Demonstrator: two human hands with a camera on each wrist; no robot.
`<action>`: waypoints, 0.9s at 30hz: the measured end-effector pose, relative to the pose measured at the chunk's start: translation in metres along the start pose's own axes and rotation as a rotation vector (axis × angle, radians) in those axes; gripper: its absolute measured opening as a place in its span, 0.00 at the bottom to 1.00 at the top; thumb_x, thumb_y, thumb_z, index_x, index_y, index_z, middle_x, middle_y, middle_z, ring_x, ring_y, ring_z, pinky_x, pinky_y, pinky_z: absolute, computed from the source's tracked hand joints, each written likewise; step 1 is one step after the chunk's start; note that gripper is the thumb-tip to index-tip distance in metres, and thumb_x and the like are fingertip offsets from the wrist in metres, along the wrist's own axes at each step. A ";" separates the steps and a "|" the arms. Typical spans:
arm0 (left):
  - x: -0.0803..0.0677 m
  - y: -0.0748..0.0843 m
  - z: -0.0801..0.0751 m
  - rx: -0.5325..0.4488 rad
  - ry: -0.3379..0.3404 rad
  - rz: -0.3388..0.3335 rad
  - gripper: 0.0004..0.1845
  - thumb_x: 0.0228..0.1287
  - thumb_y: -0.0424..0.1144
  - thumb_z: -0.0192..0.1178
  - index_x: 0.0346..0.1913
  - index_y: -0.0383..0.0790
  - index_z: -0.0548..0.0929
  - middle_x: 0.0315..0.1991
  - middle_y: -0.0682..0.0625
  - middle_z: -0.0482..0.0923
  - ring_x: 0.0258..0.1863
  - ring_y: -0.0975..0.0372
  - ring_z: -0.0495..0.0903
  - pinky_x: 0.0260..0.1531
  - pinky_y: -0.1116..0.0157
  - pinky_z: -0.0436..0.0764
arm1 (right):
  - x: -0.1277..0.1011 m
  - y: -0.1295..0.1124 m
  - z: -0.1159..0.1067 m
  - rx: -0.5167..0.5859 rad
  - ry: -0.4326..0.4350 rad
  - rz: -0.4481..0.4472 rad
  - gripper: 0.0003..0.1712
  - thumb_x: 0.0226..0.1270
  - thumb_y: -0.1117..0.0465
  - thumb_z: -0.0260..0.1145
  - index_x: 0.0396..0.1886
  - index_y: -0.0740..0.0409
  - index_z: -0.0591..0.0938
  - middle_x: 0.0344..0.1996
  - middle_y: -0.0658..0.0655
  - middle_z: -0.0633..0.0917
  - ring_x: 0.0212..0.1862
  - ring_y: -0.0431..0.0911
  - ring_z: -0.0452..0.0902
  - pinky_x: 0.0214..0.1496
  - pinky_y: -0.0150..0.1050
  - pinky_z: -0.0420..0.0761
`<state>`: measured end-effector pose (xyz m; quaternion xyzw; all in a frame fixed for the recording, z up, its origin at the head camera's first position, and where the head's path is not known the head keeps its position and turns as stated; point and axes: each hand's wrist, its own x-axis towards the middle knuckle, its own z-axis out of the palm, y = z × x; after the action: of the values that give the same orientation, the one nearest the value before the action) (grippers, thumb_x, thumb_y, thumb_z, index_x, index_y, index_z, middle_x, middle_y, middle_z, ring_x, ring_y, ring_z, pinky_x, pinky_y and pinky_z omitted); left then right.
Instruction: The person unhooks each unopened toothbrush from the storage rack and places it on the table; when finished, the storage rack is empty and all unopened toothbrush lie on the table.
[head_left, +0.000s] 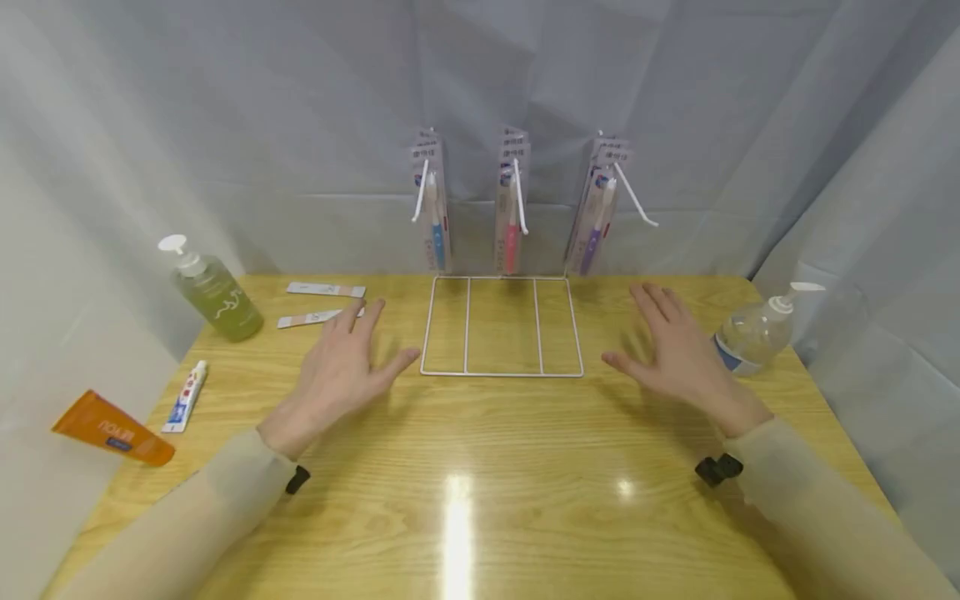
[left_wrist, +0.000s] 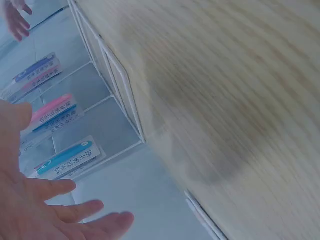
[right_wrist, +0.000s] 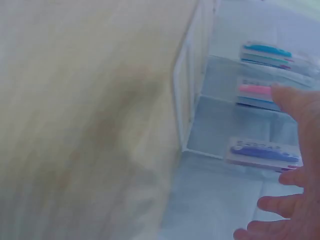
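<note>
Overall, I see grey curtain [head_left: 337,108] behind the worktop [head_left: 540,442]. Hanging packs [head_left: 585,212] hold toothbrushes [head_left: 512,247]. Left grip [head_left: 337,367] and right grip [head_left: 678,354] spread, empty.

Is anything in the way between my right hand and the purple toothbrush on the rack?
Nothing visible stands between your right hand and the packaged purple toothbrush; only its white hook juts forward, higher up.

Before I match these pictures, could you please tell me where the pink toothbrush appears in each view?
Head: the pink toothbrush hangs just above centre, in the middle row of three.
Left wrist: far left, slightly above mid-height.
Right wrist: right of centre, above mid-height.
Shared landmark: the white wire rack.
</note>
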<state>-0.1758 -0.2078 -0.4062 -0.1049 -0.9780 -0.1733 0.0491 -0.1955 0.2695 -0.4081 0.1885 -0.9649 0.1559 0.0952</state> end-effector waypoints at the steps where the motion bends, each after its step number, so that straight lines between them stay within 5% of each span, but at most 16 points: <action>1: 0.001 0.000 0.000 -0.026 0.006 -0.001 0.54 0.79 0.73 0.56 0.90 0.37 0.59 0.88 0.27 0.59 0.83 0.28 0.66 0.77 0.26 0.75 | 0.003 -0.001 -0.002 0.045 0.029 -0.006 0.63 0.70 0.37 0.77 0.91 0.65 0.59 0.86 0.77 0.64 0.85 0.79 0.60 0.85 0.81 0.65; 5: 0.007 0.001 0.001 -0.146 0.004 0.010 0.46 0.82 0.66 0.59 0.87 0.37 0.66 0.84 0.30 0.68 0.80 0.31 0.72 0.76 0.29 0.78 | 0.022 -0.006 -0.012 0.227 0.109 0.002 0.55 0.71 0.49 0.79 0.87 0.68 0.64 0.84 0.76 0.70 0.81 0.76 0.69 0.82 0.76 0.75; 8: 0.013 0.001 0.003 -0.312 -0.066 -0.009 0.40 0.84 0.62 0.60 0.85 0.38 0.70 0.82 0.32 0.73 0.77 0.32 0.77 0.75 0.32 0.81 | 0.041 -0.013 -0.020 0.390 0.139 0.054 0.52 0.73 0.55 0.79 0.87 0.67 0.65 0.84 0.74 0.70 0.82 0.74 0.69 0.79 0.72 0.80; 15: 0.030 0.001 0.013 -0.645 -0.232 -0.165 0.36 0.84 0.55 0.64 0.84 0.40 0.72 0.82 0.35 0.73 0.78 0.37 0.78 0.74 0.41 0.86 | 0.089 -0.022 -0.028 0.709 0.293 0.187 0.39 0.76 0.60 0.76 0.81 0.66 0.73 0.79 0.67 0.79 0.80 0.63 0.77 0.82 0.59 0.83; 21: 0.043 -0.002 0.030 -0.760 -0.292 -0.269 0.35 0.80 0.39 0.69 0.84 0.37 0.71 0.81 0.35 0.72 0.75 0.39 0.81 0.62 0.52 0.94 | 0.118 -0.028 -0.030 0.936 0.451 0.279 0.27 0.74 0.62 0.77 0.68 0.68 0.84 0.55 0.50 0.90 0.57 0.39 0.90 0.64 0.29 0.91; 24: 0.048 -0.004 0.038 -0.759 -0.287 -0.288 0.35 0.76 0.33 0.70 0.82 0.36 0.74 0.78 0.34 0.76 0.65 0.44 0.86 0.55 0.59 0.96 | 0.125 -0.031 -0.031 1.006 0.502 0.308 0.18 0.72 0.64 0.78 0.58 0.63 0.88 0.42 0.39 0.89 0.46 0.32 0.89 0.55 0.24 0.91; 27: 0.050 -0.004 0.044 -0.748 -0.273 -0.280 0.34 0.72 0.29 0.69 0.80 0.33 0.76 0.75 0.33 0.79 0.57 0.50 0.88 0.49 0.64 0.96 | 0.128 -0.033 -0.031 1.073 0.524 0.316 0.08 0.71 0.68 0.77 0.46 0.57 0.89 0.34 0.39 0.89 0.40 0.34 0.89 0.48 0.25 0.93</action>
<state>-0.2283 -0.1863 -0.4417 -0.0037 -0.8501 -0.5059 -0.1463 -0.2951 0.2081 -0.3398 0.0202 -0.7126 0.6730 0.1968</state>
